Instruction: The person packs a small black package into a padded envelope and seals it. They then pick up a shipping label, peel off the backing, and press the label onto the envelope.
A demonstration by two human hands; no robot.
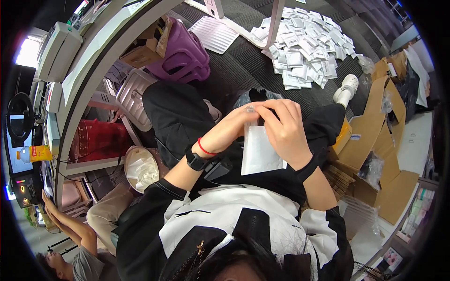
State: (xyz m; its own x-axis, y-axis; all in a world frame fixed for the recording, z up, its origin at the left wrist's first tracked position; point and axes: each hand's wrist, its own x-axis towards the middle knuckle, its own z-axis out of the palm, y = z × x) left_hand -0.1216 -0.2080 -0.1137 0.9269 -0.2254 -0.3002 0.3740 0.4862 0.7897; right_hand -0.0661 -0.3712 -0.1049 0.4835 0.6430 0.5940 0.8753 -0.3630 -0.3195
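Nearest the camera: dark hair [222, 255] at the lower edge, above a white-and-black top [286, 225].

Principal item: one flat white packet [260, 152], held in front of the seated person's lap, top end between the hands, lower edge hanging free.

Right hand [282, 126]: fingers bent over the packet's upper right part, apparently pinching it; thumb hidden. Black band at the wrist.

Left hand [233, 124]: fingers drawn together at the top end, beside a small pale tab [250, 109]; whether they grip tab or packet edge cannot be told. Red cord [202, 149] and black wristband [196, 161] on the wrist.

Handling note (judgement): fine work at the top edge seems best served by one hand steadying the packet, the other free for the tab; edge kept straight, pressure even, panel uncreased.

Surroundings: dark trousers [171, 112] beneath; beyond, a heap of similar white packets [309, 47] on the carpeted floor [239, 70]. Left: purple stool [185, 58], lined bin [129, 161], bench [84, 84] and yellow-labelled bottle [35, 153]; lower left, another person in a grey shirt [91, 267]. Right: opened cardboard box [368, 140].
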